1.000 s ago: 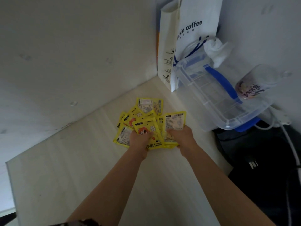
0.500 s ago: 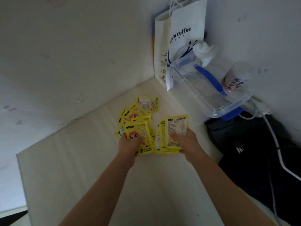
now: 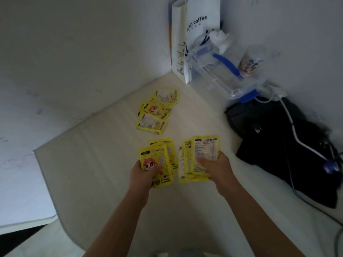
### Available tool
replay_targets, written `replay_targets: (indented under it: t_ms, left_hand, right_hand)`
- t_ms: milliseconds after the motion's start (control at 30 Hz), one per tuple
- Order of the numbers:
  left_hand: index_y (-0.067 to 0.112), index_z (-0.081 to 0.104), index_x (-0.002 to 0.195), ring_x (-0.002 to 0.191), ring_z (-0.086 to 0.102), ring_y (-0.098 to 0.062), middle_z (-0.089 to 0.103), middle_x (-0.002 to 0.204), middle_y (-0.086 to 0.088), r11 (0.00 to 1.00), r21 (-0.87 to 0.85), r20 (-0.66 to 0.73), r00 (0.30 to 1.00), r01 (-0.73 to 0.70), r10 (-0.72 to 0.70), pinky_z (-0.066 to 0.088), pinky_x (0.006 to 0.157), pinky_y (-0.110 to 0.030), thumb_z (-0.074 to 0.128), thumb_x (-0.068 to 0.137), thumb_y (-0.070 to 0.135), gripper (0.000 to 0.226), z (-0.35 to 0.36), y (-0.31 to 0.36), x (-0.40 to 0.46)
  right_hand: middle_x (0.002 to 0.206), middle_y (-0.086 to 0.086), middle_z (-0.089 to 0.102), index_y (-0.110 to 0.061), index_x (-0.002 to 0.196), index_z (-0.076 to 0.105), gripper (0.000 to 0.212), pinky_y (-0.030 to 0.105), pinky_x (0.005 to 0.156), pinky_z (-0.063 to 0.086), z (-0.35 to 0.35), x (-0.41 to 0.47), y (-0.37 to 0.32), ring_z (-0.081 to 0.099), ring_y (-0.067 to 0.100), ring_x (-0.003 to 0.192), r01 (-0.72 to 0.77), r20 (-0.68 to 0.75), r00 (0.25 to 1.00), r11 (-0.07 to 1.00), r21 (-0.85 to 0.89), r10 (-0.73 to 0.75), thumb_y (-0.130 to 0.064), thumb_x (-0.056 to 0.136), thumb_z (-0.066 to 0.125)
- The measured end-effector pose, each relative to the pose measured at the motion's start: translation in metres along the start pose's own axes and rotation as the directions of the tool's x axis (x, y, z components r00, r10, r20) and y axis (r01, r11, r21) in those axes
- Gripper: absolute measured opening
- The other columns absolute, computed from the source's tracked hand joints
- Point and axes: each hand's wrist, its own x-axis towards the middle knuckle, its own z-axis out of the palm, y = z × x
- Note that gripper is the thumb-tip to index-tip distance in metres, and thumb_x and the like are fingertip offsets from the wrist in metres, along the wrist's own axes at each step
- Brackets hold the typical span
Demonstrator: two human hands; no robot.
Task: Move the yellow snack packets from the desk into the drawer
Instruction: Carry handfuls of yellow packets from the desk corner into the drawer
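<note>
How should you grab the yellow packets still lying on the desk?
Probably by the near edge of the lowest packet, coming from the front. The packets left on the desk lie flat and overlap, so fingers would slide under that free edge.

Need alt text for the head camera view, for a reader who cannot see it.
Each hand grips a small stack of yellow packets above a pale desk: left hand, right hand. More yellow packets lie on the desk beyond, near a white coffee bag and a clear plastic box.
</note>
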Motion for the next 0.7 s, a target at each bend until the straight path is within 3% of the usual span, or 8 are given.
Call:
replay_targets:
  t_ms: [167,333,467,700]
  left_hand:
    - [0.012,0.066,0.105,0.088,0.072,-0.036,0.074,0.098,-0.013,0.998,0.044,0.068,0.997,-0.046,0.042,0.059,0.074,-0.057,0.072,0.079,0.000,0.029,-0.031,-0.027,-0.040]
    - [0.012,0.066,0.106,0.088,0.072,-0.035,0.074,0.099,-0.013,0.990,0.107,0.163,0.984,-0.087,0.069,0.058,0.075,-0.057,0.073,0.079,0.000,0.030,-0.067,-0.057,-0.079]
    - [0.011,0.067,0.105,0.087,0.072,-0.033,0.074,0.096,-0.012,0.979,0.161,0.244,0.966,-0.127,0.086,0.060,0.075,-0.049,0.072,0.079,0.001,0.028,-0.093,-0.078,-0.113]
    - [0.011,0.066,0.104,0.082,0.071,-0.032,0.074,0.092,-0.012,0.945,0.286,0.352,0.935,-0.159,0.051,0.059,0.075,-0.053,0.072,0.081,0.002,0.025,-0.118,-0.117,-0.162]
  right_hand:
    - [0.097,0.004,0.074,-0.019,0.104,0.066,0.025,0.030,0.061,0.056,-0.003,-0.064,0.037,0.072,0.021,0.085,0.008,-0.042,0.999,0.998,0.069,-0.006,-0.011,0.082,0.072]
    - [0.096,0.005,0.075,-0.020,0.102,0.067,0.023,0.039,0.073,0.058,-0.002,-0.130,0.086,0.072,0.024,0.086,0.003,-0.119,0.993,0.989,0.151,0.015,-0.014,0.081,0.073]
    - [0.097,0.007,0.075,-0.016,0.105,0.068,0.025,0.049,0.076,0.059,-0.001,-0.182,0.126,0.073,0.028,0.087,0.024,-0.178,0.984,0.974,0.225,0.017,-0.013,0.080,0.074]
    - [0.090,0.010,0.076,-0.010,0.099,0.070,0.019,0.039,0.067,0.058,-0.013,-0.268,0.181,0.074,0.027,0.081,0.031,-0.290,0.955,0.946,0.323,0.068,-0.009,0.080,0.073]
